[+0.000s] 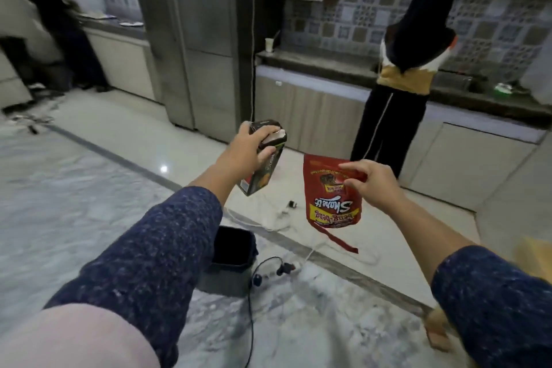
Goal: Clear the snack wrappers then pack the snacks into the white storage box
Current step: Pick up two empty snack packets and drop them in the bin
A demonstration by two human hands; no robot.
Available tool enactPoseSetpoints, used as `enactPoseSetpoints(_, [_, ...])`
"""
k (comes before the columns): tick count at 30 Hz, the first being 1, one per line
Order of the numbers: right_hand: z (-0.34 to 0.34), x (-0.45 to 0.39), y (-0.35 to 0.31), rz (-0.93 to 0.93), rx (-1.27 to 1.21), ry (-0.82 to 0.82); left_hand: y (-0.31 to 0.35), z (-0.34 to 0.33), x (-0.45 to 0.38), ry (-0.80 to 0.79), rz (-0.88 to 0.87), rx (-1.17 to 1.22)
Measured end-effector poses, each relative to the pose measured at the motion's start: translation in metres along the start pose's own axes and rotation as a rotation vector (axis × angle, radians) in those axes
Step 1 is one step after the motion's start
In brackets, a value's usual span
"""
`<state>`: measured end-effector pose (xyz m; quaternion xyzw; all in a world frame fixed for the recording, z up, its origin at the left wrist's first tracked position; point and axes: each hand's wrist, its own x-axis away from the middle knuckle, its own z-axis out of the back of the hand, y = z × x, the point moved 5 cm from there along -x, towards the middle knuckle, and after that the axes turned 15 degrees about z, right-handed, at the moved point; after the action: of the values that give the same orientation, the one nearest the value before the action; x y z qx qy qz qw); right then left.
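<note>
My left hand [246, 146] grips the top of a dark snack carton [263, 158] with biscuits printed on it, held out over the floor. My right hand [370, 179] pinches a red snack pouch [331, 203] by its edge; the pouch hangs upside down with a torn strip dangling below it. Both are held in the air above and beyond a dark bin [231, 257] that stands open on the floor below my left forearm. The white storage box is not in view.
A person [409, 69] stands at the kitchen counter [328, 69] ahead on the right, another person [50, 18] at the far left. Cables and plugs [277, 269] lie on the marble floor near the bin. A tall cabinet [203, 39] stands in the middle.
</note>
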<state>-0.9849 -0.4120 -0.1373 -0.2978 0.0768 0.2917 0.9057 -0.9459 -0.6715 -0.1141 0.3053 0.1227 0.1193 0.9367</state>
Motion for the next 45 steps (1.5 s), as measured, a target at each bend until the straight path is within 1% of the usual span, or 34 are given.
enactPoseSetpoints(5, [-0.104,-0.1,-0.023,0.074,-0.078,-0.095,-0.106,0.029,-0.06,0.084,0.151,0.043])
enactPoseSetpoints(8, [-0.166,-0.142,-0.029,0.091,-0.09,-0.15,-0.161,0.022,-0.093,0.084,0.245,0.072])
enactPoseSetpoints(10, [-0.214,-0.165,-0.026,0.079,-0.121,-0.179,-0.202,0.004,-0.113,0.072,0.307,0.093])
enactPoseSetpoints(12, [-0.262,-0.179,-0.017,0.061,-0.142,-0.216,-0.241,-0.025,-0.121,0.037,0.36,0.117])
enactPoseSetpoints(17, [-0.399,-0.193,0.027,0.01,-0.185,-0.342,-0.349,-0.123,-0.135,-0.06,0.49,0.167])
enactPoseSetpoints(20, [-0.469,-0.194,0.054,-0.015,-0.225,-0.415,-0.402,-0.178,-0.139,-0.104,0.568,0.182])
enactPoseSetpoints(24, [-0.543,-0.196,0.087,0.039,-0.212,-0.477,-0.457,-0.238,-0.145,-0.144,0.682,0.196])
enactPoseSetpoints(26, [-0.575,-0.194,0.101,0.033,-0.242,-0.572,-0.476,-0.262,-0.146,-0.164,0.681,0.165])
enactPoseSetpoints(29, [-0.607,-0.187,0.117,0.022,-0.254,-0.783,-0.493,-0.288,-0.147,-0.265,0.639,0.038])
enactPoseSetpoints(31, [-0.611,-0.19,0.123,0.015,-0.21,-0.885,-0.497,-0.294,-0.149,-0.358,0.662,-0.035])
enactPoseSetpoints(33, [-0.6,-0.199,0.124,0.033,-0.134,-0.959,-0.49,-0.288,-0.156,-0.432,0.653,-0.104])
enactPoseSetpoints(36, [-0.56,-0.228,0.117,0.069,-0.045,-1.012,-0.462,-0.26,-0.182,-0.468,0.613,-0.178])
enactPoseSetpoints(41, [-0.448,-0.308,0.091,0.129,0.068,-0.878,-0.38,-0.184,-0.249,-0.428,0.509,-0.252])
enactPoseSetpoints(45, [-0.338,-0.365,0.071,0.13,0.14,-0.726,-0.297,-0.121,-0.306,-0.384,0.41,-0.401])
